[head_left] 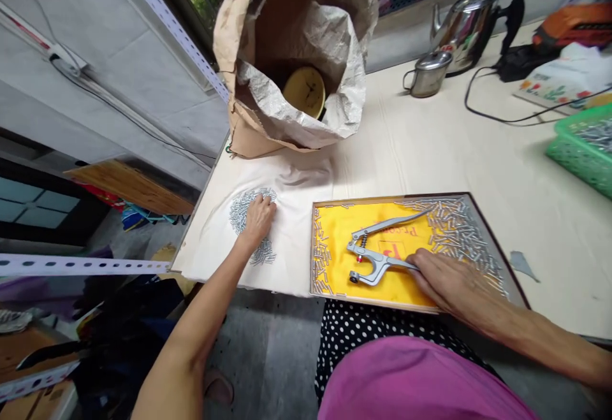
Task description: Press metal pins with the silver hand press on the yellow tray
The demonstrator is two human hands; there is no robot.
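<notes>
My left hand [261,217] reaches down into a pile of small silver metal pins [241,210] on a pale cloth [299,216]. Its fingers are bent together, and their tips are too small and hidden to show what is between them. With my right hand [442,273] I grip the lower handle of silver snap-fastener pliers [380,264]. The pliers' upper handle stands apart, and a spring shows between the handles. They are over a shallow tray [392,199] with a yellow lining [342,232]. More metal pins [459,232] lie along the tray's right and left sides.
A large paper sack [268,133] stands open behind the cloth, with a round yellowish object [306,92] inside. A metal cup [427,76] and a kettle [471,25] are at the back. A green basket [581,159] of small metal parts is far right, near a black cord [497,116].
</notes>
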